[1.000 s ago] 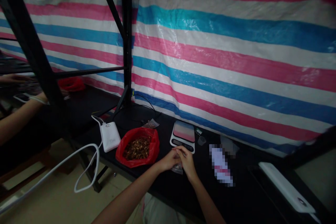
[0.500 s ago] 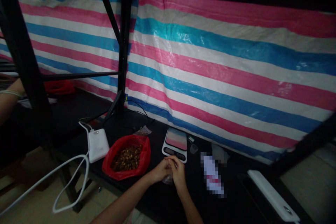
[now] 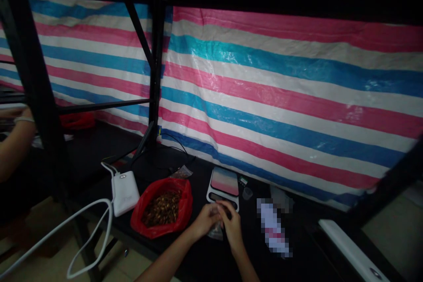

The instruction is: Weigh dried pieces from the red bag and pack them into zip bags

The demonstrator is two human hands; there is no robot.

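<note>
Both hands stay together at the bench front edge: left hand (image 3: 203,222) and right hand (image 3: 233,224) still pinch small clear bag (image 3: 216,230), scale (image 3: 224,183) just behind; little changed.

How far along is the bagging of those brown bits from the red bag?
Done: one small filled packet lies behind the red bag. In hand: the left hand and right hand pinch a small clear bag together in front of the scale. Left: the red bag holds plenty of brown bits, and the scale's plate is bare.
</note>
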